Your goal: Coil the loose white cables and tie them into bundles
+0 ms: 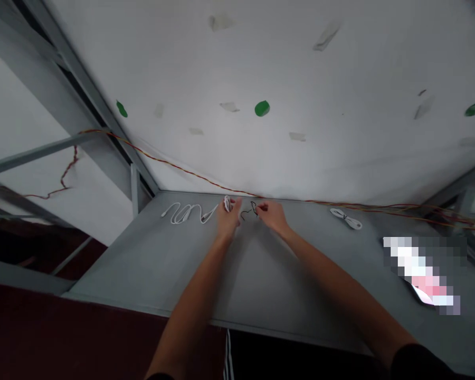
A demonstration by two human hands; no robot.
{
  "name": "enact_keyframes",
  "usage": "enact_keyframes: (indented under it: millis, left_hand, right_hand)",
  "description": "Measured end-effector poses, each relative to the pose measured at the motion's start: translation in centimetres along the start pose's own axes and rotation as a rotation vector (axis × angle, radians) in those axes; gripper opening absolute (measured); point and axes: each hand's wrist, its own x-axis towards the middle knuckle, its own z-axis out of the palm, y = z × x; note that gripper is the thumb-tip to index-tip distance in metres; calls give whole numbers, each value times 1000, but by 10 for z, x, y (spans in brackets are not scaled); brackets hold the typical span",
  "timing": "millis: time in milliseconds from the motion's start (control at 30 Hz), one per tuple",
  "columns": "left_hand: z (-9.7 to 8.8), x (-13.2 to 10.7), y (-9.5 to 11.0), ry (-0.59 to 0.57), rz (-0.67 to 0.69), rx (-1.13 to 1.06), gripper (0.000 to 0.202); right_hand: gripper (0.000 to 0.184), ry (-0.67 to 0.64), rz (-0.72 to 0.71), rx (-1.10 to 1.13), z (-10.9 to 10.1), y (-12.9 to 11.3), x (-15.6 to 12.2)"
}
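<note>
Both my arms reach far forward over a grey table point(150, 264). My left hand point(228, 215) is closed around a coiled white cable point(227, 203). My right hand point(269, 214) pinches a thin black twist tie point(250, 210), which runs between the two hands. The hands are close together near the table's far edge.
A loose white cable point(188, 212) lies to the left of my hands. A bundled white cable point(346, 218) lies to the right. A red-yellow wire point(174, 164) runs along the white wall point(285, 79) behind the table. A blurred-out object point(421, 274) sits at the right. Metal frame bars point(35, 153) stand at the left.
</note>
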Motion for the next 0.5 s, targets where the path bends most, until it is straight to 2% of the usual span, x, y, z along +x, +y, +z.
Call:
enact_keyframes:
  millis: [100,233,367,500]
  left_hand:
    - [9,-10,-6,-59,82,190,34]
    - [31,-34,-14,-280,179,240,28]
    - [53,-54,-18,-488,151,202,27]
    - [72,-56,-22,-527,186,320,24]
  right_hand:
    - [22,51,-66,34,-11,3,-22]
    - [24,165,-202,43,-32,23,-58]
    - [28,150,-215,68,-66,55,-80]
    - [34,107,-200,43,-96,85,-85]
